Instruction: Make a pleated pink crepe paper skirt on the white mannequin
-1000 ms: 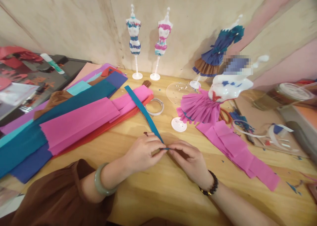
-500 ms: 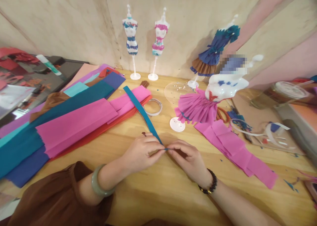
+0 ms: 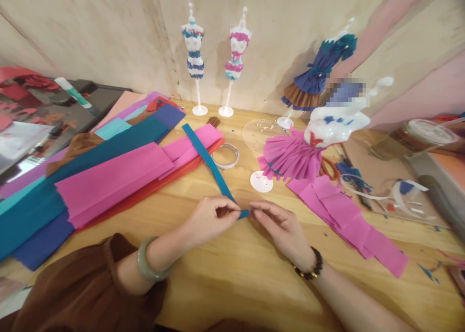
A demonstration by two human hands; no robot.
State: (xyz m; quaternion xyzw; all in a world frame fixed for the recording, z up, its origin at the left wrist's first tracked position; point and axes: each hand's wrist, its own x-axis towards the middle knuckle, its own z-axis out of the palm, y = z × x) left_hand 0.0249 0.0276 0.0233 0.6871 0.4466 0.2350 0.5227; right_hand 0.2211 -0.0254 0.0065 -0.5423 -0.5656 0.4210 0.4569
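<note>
A narrow teal crepe paper strip (image 3: 209, 162) runs from the pink paper down to my fingers. My left hand (image 3: 212, 218) pinches it near its lower end between thumb and forefinger. At the very tip of that end, my right hand (image 3: 279, 225) has its thumb and fingers drawn together, holding the edge. A short bit of the strip shows between the two hands. Just beyond them stands the round white base (image 3: 261, 181) of a small mannequin (image 3: 336, 126) wearing a pleated pink paper skirt (image 3: 286, 155).
Layered crepe paper (image 3: 116, 179) in pink, teal, blue and red covers the left side. A tape roll (image 3: 235, 163) lies behind my hands. Folded pink paper (image 3: 348, 220) and a lidded cup (image 3: 414, 138) are at right. Several more mannequins (image 3: 196, 55) line the wall.
My fingertips have moved slightly apart, so more of the strip's end shows between them. The left fingers have turned a little; the view has shifted slightly.
</note>
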